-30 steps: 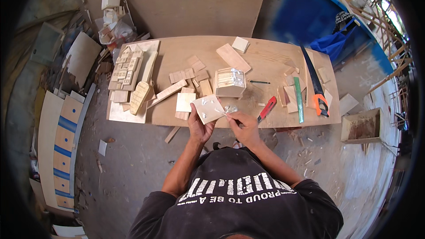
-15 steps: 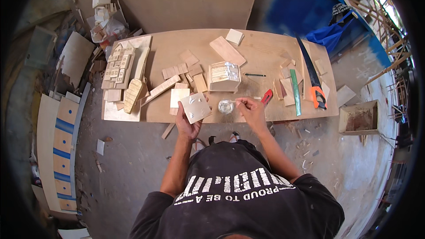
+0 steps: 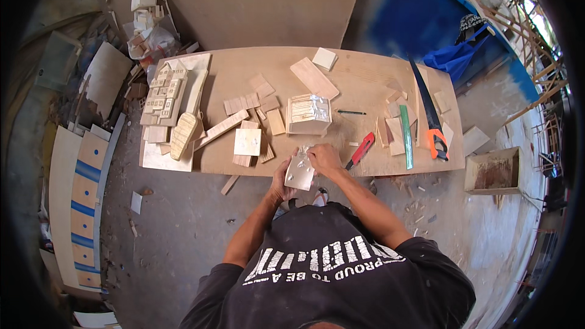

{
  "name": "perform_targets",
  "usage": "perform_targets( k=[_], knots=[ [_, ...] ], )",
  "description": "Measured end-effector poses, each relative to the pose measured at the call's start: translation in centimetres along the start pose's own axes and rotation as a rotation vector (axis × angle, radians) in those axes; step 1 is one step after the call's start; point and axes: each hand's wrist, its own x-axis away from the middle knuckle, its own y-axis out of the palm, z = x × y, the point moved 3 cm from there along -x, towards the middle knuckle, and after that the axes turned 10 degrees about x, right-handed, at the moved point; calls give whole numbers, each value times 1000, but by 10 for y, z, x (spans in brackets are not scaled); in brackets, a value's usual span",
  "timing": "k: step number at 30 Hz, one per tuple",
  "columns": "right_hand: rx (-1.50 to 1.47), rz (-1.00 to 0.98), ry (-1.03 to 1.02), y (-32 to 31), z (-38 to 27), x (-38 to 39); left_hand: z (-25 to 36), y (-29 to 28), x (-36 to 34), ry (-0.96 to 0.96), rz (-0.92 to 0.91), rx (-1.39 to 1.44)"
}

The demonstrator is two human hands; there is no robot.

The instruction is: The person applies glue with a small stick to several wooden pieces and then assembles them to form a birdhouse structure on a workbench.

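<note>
My left hand (image 3: 281, 181) grips a thin, pale square wooden piece (image 3: 298, 178) by its left side, tilted above the table's near edge. Whitish, glue-like blobs dot its face. My right hand (image 3: 325, 159) is closed in a pinch at the piece's upper right, and whatever sits between the fingertips is hidden. Just beyond both hands stands a small wooden house model (image 3: 308, 116) with a ridged roof partly covered in shiny silver-white material. The small clear cup cannot be made out behind the hands and the piece.
On the wooden table (image 3: 225, 64) lie a red utility knife (image 3: 362, 148), a pencil (image 3: 351, 112), a green strip (image 3: 406, 137) and an orange-handled handsaw (image 3: 431, 119). Wood offcuts (image 3: 241, 102) spread left of the house. A larger building model (image 3: 166, 94) lies far left. An open box (image 3: 492, 169) stands off the right end.
My left hand has brought the wooden piece right and slightly nearer to me. My right hand has moved left from beside the cup to the piece, which shows more blobs.
</note>
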Motion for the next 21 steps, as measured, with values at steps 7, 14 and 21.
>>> perform_targets(
  k=[7, 14, 21],
  knots=[
    [69, -107, -268, 3, 10, -20, 3, -13, 3, -39, 8, 18],
    [4, -269, -222, 13, 16, -37, 3, -15, 1, -3, 15, -28],
    [-327, -162, 157, -1, 19, -28, 4, -10, 2, -18, -40, -8]
  ],
)
